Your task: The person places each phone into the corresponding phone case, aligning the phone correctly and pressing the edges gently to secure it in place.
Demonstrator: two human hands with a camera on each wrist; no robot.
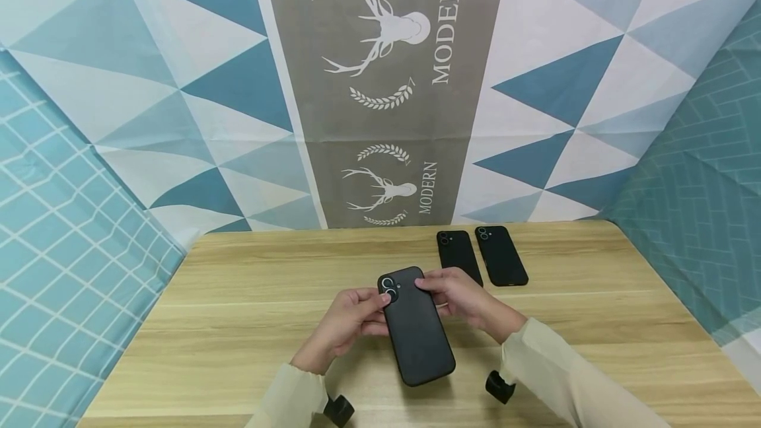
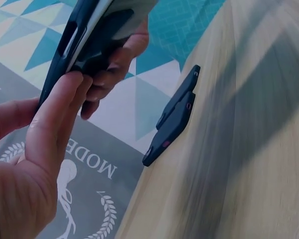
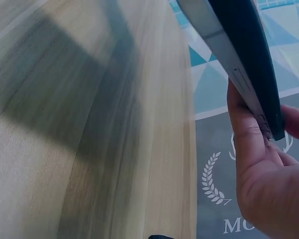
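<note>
A phone in a black case [image 1: 414, 331] is held back-up above the wooden table [image 1: 238, 322], camera end away from me. My left hand [image 1: 351, 319] grips its left edge near the camera lenses, and my right hand [image 1: 460, 296] grips the right edge at the same end. In the left wrist view the left fingers [image 2: 57, 117] curl round the dark case [image 2: 84, 35]. In the right wrist view the right fingers [image 3: 249, 149] press the phone's pale side [image 3: 224, 50] under the case [image 3: 249, 45]. Two more black cases [image 1: 458, 254] [image 1: 501, 255] lie side by side behind the hands.
The table's far edge meets a patterned blue, white and grey backdrop [image 1: 380, 84]. Blue tiled panels stand at left [image 1: 59, 269] and right [image 1: 701, 216]. Black wrist-camera mounts [image 1: 339, 409] [image 1: 498, 386] show near my sleeves. The two spare cases [image 2: 172, 119] appear edge-on in the left wrist view.
</note>
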